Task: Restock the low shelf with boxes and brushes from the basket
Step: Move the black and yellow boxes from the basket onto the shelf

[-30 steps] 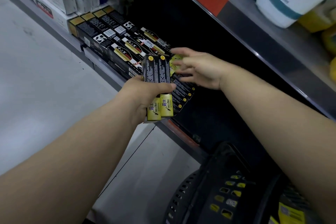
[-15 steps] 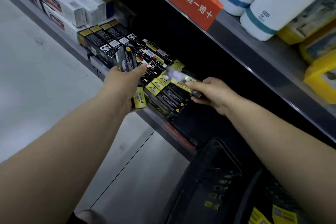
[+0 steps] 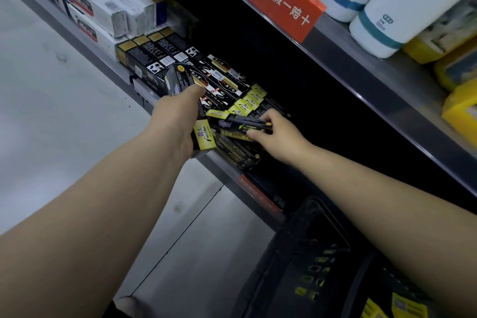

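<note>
left grip (image 3: pixel 173 123) clutching black-and-yellow boxes (image 3: pixel 180 79), right grip (image 3: pixel 275 135) pinching single box (image 3: pixel 245 123) above low shelf (image 3: pixel 222 171) stack

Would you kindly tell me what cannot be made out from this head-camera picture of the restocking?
Head view throughout.
The black plastic basket: contents cut off by the bottom edge and covered by the right forearm.
The slim black-and-yellow box in the right hand's grip: motion-blurred, print unreadable.
The stack of black-and-yellow boxes in the left hand: count hidden by the hand.
Back of the grey metal low shelf: lost in shadow.
</note>
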Motion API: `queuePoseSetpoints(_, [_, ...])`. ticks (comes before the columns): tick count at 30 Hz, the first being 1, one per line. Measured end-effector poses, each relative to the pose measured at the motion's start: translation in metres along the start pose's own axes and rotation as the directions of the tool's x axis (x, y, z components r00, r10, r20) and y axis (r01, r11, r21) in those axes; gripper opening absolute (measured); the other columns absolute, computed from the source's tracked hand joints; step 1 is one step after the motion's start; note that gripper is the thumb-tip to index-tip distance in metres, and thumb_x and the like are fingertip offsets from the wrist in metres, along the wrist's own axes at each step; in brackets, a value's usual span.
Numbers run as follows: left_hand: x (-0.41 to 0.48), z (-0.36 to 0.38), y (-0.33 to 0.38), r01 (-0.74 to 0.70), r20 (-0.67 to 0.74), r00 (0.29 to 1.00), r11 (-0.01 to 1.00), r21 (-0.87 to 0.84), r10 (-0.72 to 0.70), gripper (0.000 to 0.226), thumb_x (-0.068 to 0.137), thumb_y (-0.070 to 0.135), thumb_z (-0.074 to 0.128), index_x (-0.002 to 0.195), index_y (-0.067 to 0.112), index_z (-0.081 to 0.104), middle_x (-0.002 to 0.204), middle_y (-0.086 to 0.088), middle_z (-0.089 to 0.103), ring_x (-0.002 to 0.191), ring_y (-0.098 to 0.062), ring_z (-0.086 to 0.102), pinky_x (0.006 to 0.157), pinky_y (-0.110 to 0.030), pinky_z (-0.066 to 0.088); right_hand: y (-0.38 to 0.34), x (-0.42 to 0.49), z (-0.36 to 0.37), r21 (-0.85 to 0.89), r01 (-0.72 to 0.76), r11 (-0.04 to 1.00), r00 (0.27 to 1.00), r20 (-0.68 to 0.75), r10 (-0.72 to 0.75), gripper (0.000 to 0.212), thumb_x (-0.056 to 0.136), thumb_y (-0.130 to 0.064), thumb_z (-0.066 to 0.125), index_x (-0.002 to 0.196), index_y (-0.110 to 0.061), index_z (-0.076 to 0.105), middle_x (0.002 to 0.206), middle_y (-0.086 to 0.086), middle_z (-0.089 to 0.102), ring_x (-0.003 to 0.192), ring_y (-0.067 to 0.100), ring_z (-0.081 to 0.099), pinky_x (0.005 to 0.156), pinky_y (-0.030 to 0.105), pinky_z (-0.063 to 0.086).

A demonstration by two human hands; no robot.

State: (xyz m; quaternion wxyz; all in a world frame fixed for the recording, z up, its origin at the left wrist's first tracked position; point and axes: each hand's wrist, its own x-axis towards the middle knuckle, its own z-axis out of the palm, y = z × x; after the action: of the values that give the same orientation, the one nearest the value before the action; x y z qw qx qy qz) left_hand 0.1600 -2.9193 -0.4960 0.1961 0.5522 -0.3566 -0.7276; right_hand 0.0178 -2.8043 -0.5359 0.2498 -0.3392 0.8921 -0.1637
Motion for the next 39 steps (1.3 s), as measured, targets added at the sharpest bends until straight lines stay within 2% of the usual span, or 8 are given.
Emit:
queuePoseSetpoints(5, [0.002, 0.0, 0.0, 0.004, -0.002, 1.0, 1.0, 0.015, -0.004, 0.026, 0.085, 0.032, 0.065, 0.098, 0.015, 0.05, 0.069, -0.001, 0.049, 0.042, -0.013, 0.052, 0.036, -0.02, 0.045, 0.008, 0.0, 0.009, -0.338, 0.007, 0.941, 0.996, 0.086, 0.024, 0.033, 0.089, -0.034, 0.06, 0.113, -0.015, 0.047, 0.117, 0.006, 0.05, 0.081, 0.016, 0.048, 0.063, 0.024, 0.039])
queuePoseSetpoints(7, [0.002, 0.0, 0.0, -0.001, 0.003, 1.0, 1.0, 0.006, 0.001, 0.021, 0.085, 0.03, 0.065, 0.09, 0.016, 0.05, 0.067, -0.001, 0.05, 0.032, -0.01, 0.051, 0.033, -0.021, 0.043, 0.005, 0.001, 0.011, -0.332, -0.008, 0.943, 0.997, 0.071, 0.033, 0.04, 0.091, -0.032, 0.059, 0.121, -0.012, 0.043, 0.126, 0.01, 0.046, 0.084, 0.018, 0.046, 0.065, 0.027, 0.039])
queuePoseSetpoints(10, [0.003, -0.001, 0.0, -0.01, 0.017, 1.0, 1.0, 0.008, 0.01, 0.02, 0.085, 0.027, 0.065, 0.09, 0.015, 0.05, 0.067, -0.001, 0.051, 0.023, -0.006, 0.047, 0.032, -0.022, 0.042, 0.003, 0.002, 0.008, -0.278, -0.06, 0.959, 0.998, 0.009, 0.065, 0.042, 0.09, -0.034, 0.058, 0.121, -0.011, 0.042, 0.117, 0.01, 0.055, 0.081, 0.019, 0.048, 0.054, 0.026, 0.036])
queuePoseSetpoints(14, [0.004, -0.002, 0.001, -0.013, 0.017, 1.0, 1.0, 0.002, 0.013, 0.024, 0.084, 0.028, 0.066, 0.097, 0.015, 0.05, 0.07, -0.001, 0.053, 0.033, -0.01, 0.053, 0.033, -0.023, 0.044, 0.003, 0.0, 0.012, -0.341, -0.036, 0.939, 0.995, 0.075, 0.066, 0.049, 0.089, -0.039, 0.059, 0.124, -0.009, 0.043, 0.116, 0.01, 0.057, 0.093, 0.023, 0.054, 0.062, 0.026, 0.039])
queuePoseSetpoints(20, [0.001, -0.003, 0.0, -0.02, 0.035, 0.999, 1.0, -0.011, 0.021, 0.021, 0.084, 0.025, 0.066, 0.079, 0.018, 0.047, 0.063, 0.0, 0.053, 0.025, -0.006, 0.05, 0.031, -0.023, 0.043, 0.002, 0.001, 0.015, -0.418, 0.039, 0.908, 0.996, 0.088, -0.003, 0.043, 0.09, -0.036, 0.057, 0.119, -0.007, 0.043, 0.075, -0.002, 0.046, 0.062, 0.013, 0.045, 0.044, 0.024, 0.028])
queuePoseSetpoints(25, [0.002, -0.002, -0.002, 0.005, 0.057, 0.998, 0.999, 0.039, -0.007, 0.02, 0.083, 0.026, 0.067, 0.083, 0.019, 0.049, 0.07, -0.002, 0.055, 0.048, -0.014, 0.056, 0.048, -0.026, 0.049, 0.005, 0.001, 0.012, -0.446, 0.081, 0.891, 0.994, 0.102, -0.039, 0.052, 0.091, -0.031, 0.056, 0.136, -0.012, 0.038, 0.117, 0.014, 0.055, 0.091, 0.027, 0.057, 0.062, 0.027, 0.044])
queuePoseSetpoints(34, [0.004, 0.002, -0.008, 0.048, 0.119, 0.991, 0.996, 0.079, -0.057, 0.02, 0.08, 0.023, 0.072, 0.085, 0.013, 0.054, 0.071, -0.005, 0.055, 0.059, -0.02, 0.055, 0.058, -0.033, 0.052, -0.002, 0.001, 0.004, -0.469, 0.066, 0.881, 0.992, 0.123, -0.009, 0.061, 0.087, -0.047, 0.058, 0.134, -0.014, 0.036, 0.13, 0.011, 0.048, 0.103, 0.025, 0.055, 0.075, 0.033, 0.052])
queuePoseSetpoints(39, [0.002, 0.002, -0.012, -0.02, 0.201, 0.979, 0.968, 0.252, -0.032, 0.027, 0.071, 0.025, 0.079, 0.077, 0.011, 0.057, 0.073, -0.007, 0.062, 0.06, -0.018, 0.059, 0.055, -0.028, 0.05, -0.03, -0.013, -0.025, -0.232, 0.417, 0.879, 0.898, -0.044, -0.438, 0.092, 0.078, -0.027, 0.072, 0.148, -0.033, 0.012, 0.152, 0.005, 0.017, 0.135, 0.027, 0.029, 0.107, 0.042, 0.034])
